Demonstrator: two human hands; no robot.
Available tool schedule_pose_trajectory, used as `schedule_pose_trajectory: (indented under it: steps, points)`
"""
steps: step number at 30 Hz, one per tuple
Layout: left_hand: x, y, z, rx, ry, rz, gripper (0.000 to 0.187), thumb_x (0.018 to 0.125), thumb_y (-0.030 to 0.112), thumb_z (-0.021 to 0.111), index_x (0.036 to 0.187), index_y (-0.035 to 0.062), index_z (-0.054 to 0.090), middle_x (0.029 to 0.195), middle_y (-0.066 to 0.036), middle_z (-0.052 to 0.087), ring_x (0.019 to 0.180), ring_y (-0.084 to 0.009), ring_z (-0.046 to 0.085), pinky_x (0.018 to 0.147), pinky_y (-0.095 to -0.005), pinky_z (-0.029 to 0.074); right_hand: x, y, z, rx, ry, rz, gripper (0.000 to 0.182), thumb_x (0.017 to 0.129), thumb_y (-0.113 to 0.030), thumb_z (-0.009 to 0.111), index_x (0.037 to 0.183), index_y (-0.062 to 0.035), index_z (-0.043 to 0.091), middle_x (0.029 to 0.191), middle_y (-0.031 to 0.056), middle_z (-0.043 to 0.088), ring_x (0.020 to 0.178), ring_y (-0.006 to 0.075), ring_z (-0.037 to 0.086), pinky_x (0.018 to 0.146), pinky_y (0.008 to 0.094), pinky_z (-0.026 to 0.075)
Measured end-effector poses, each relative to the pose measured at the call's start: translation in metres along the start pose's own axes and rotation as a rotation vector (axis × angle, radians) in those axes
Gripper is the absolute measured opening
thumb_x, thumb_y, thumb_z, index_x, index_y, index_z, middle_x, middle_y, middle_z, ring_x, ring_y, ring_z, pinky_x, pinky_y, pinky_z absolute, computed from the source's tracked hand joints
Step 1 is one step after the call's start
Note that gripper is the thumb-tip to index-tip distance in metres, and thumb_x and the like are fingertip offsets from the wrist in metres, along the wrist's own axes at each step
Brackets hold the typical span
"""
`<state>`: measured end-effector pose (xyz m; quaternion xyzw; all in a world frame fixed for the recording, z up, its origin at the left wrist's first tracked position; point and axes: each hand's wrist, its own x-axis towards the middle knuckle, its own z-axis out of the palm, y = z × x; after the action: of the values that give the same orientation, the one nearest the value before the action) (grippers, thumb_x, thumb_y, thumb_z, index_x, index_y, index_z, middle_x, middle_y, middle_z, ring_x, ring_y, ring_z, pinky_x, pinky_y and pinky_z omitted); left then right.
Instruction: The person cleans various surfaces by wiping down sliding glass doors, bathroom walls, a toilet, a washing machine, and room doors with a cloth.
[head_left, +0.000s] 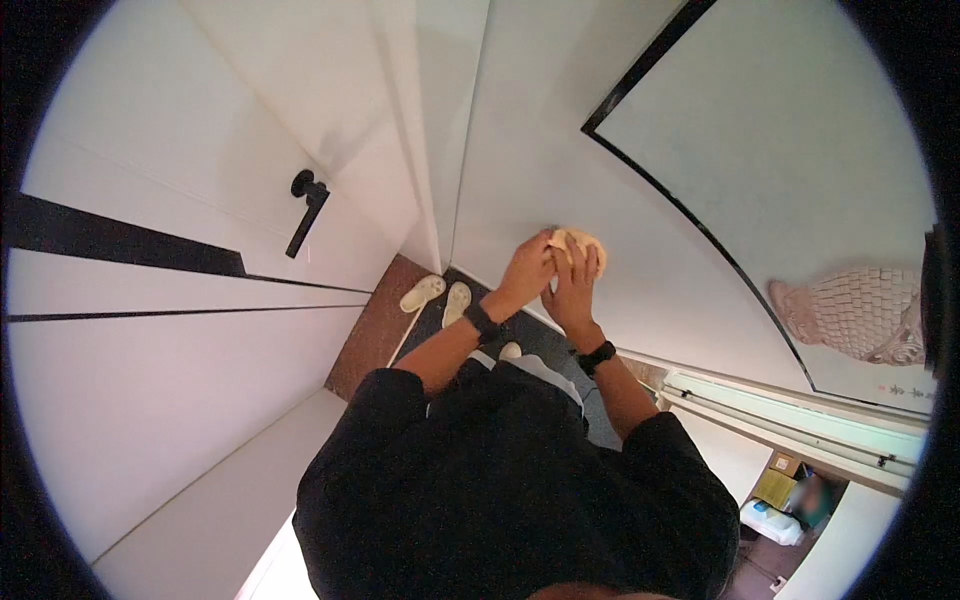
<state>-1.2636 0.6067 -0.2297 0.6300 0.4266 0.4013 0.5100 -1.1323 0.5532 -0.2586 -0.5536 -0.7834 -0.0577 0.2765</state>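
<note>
Both my hands are together in front of a white wall panel (pixel 510 150), holding a folded pale yellow cloth (pixel 592 243). My left hand (pixel 528 270) pinches the cloth's left edge, its fingertips meeting those of the other hand. My right hand (pixel 572 287) lies over the cloth's front, fingers bent around it. The cloth's far side is hidden and overlaps the panel in this view. A dark band circles each of my wrists.
To the left is a white door with a black lever handle (pixel 309 212). Pale slippers (pixel 424 292) lie on the floor by the corner. A black-framed picture with a fish relief (pixel 855 315) hangs at right. Below it, a white jug (pixel 771 522) stands near boxes.
</note>
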Motion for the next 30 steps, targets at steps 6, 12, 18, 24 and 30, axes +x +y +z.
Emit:
schedule_pose_trajectory:
  steps: [6, 12, 18, 24, 30]
  points:
    - [0.016, 0.06, -0.063, -0.065, 0.389, 0.242, 0.023, 0.087, 0.003, 0.057, 0.11, -0.0018, 0.055, 0.098, -0.02, 0.065, 0.089, -0.0319, 0.065, 0.076, -0.0381, 0.051, 0.118, -0.056, -0.052, 0.129, 0.068, -0.203, 0.065, 0.072, -0.006, 0.072, 0.133, -0.0097, 0.049, 0.148, 0.0124, 0.038, 0.136, 0.0433, 0.03, 0.112, 0.0507, 0.028]
    - [0.026, 0.036, -0.064, -0.068, 0.382, 0.202, 0.021, 0.088, 0.002, 0.057, 0.108, -0.0028, 0.056, 0.097, -0.019, 0.065, 0.088, -0.0285, 0.065, 0.077, -0.0365, 0.051, 0.11, -0.056, -0.023, 0.094, 0.062, -0.142, 0.052, 0.077, -0.012, 0.066, 0.128, -0.0109, 0.054, 0.148, 0.0061, 0.041, 0.133, 0.0377, 0.038, 0.109, 0.046, 0.035]
    - [0.007, -0.091, -0.023, 0.267, 0.043, 0.039, 0.021, 0.087, 0.001, 0.057, 0.107, -0.0033, 0.058, 0.098, -0.021, 0.066, 0.09, -0.0365, 0.065, 0.076, -0.0402, 0.051, 0.02, -0.028, 0.025, 0.127, -0.196, -0.01, 0.062, 0.078, -0.013, 0.067, 0.136, -0.0074, 0.046, 0.148, 0.0138, 0.036, 0.137, 0.0384, 0.032, 0.113, 0.0478, 0.03]
    - [-0.012, -0.054, 0.006, 0.112, 0.081, 0.052, 0.023, 0.087, 0.002, 0.053, 0.11, -0.0016, 0.057, 0.095, -0.019, 0.067, 0.089, -0.0343, 0.066, 0.075, -0.0398, 0.053, 0.006, -0.017, -0.016, 0.24, -0.175, 0.026, 0.06, 0.078, -0.012, 0.068, 0.134, -0.0073, 0.048, 0.145, 0.0156, 0.039, 0.139, 0.0395, 0.029, 0.113, 0.0505, 0.03]
    - [-0.013, 0.091, 0.006, 0.138, 0.054, 0.461, 0.03, 0.085, 0.006, 0.061, 0.113, -0.0031, 0.055, 0.11, -0.023, 0.063, 0.099, -0.0388, 0.063, 0.082, -0.0409, 0.051, 0.034, -0.035, -0.138, 0.114, 0.185, -0.056, 0.054, 0.073, -0.012, 0.07, 0.124, -0.0133, 0.054, 0.144, 0.0103, 0.042, 0.133, 0.0435, 0.034, 0.109, 0.0539, 0.035]
